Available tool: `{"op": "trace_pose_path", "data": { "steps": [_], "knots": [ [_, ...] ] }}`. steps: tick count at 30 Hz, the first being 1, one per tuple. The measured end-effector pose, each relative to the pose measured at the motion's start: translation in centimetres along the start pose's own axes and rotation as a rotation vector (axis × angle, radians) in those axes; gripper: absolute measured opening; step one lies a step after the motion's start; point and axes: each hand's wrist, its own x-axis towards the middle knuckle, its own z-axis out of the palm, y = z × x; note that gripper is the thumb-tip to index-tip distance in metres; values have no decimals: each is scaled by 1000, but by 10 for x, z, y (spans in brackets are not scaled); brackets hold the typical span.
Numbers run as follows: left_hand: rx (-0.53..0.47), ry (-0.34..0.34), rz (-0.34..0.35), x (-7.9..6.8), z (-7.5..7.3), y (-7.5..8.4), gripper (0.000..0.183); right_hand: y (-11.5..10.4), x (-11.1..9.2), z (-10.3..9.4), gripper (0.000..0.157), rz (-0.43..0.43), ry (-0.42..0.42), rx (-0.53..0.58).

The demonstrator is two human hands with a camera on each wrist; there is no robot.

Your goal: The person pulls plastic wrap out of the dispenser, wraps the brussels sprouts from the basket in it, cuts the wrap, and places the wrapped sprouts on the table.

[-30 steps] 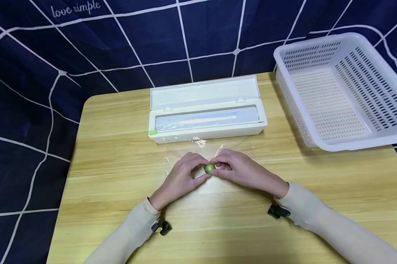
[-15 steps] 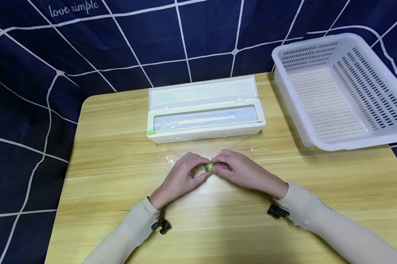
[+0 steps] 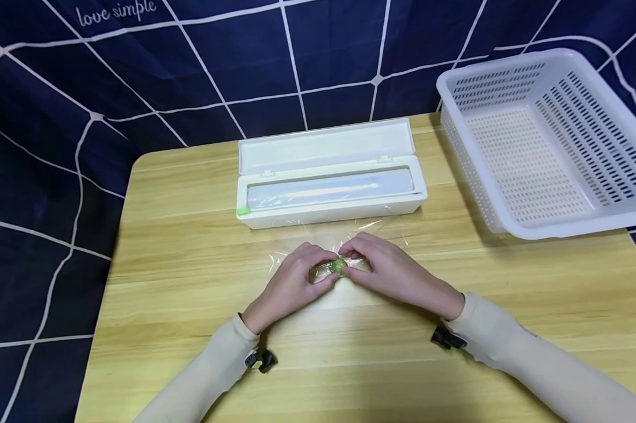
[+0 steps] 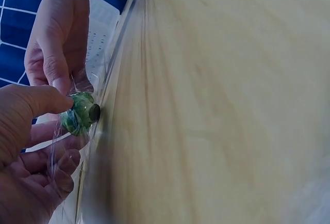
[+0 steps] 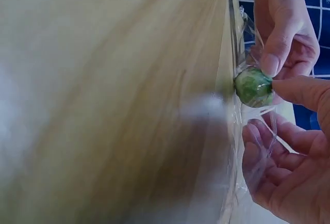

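A small green Brussels sprout [image 3: 338, 266] with a dark cut stem end, seen in the left wrist view, sits between both hands, partly covered by clear cling film [image 5: 268, 136]. My left hand [image 3: 298, 276] holds it from the left, thumb and index finger curled round it. From the other side my right hand [image 3: 387, 267] has its thumb tip on the sprout [image 5: 252, 87] and its fingers curled by the film. The film lies on the table around the hands, running toward an open white wrap box [image 3: 331, 217] just behind them.
Inside the box lies a roll of cling film [image 3: 328, 188], its lid [image 3: 325, 147] tipped back and a green slider [image 3: 243, 211] at the left. A white perforated basket [image 3: 500, 226] stands at the back right of the wooden table [image 3: 164, 282]. A dark blue gridded cloth [image 3: 339, 64] hangs behind.
The sprout has turned slightly between the fingers and shifted a little to the right. My right index finger has lifted slightly, and the film's creases have shifted.
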Motion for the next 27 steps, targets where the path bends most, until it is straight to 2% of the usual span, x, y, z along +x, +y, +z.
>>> {"op": "trace_pose_path", "data": {
  "steps": [8, 19, 23, 27],
  "knots": [
    [7, -3, -18, 0, -1, 0, 28, -1, 0, 3, 33, -6, -15, -36],
    [41, -34, -53, -3, -3, 3, 27, -2, 5, 6, 29, 9, -50, -73],
    [55, -14, -29, -4, -3, 3, 27, -3, 6, 5, 27, 14, -56, -68],
    [62, 20, 29, -4, -3, 2, 23, -3, 6, 4, 26, 6, -59, -64]
  ]
}}
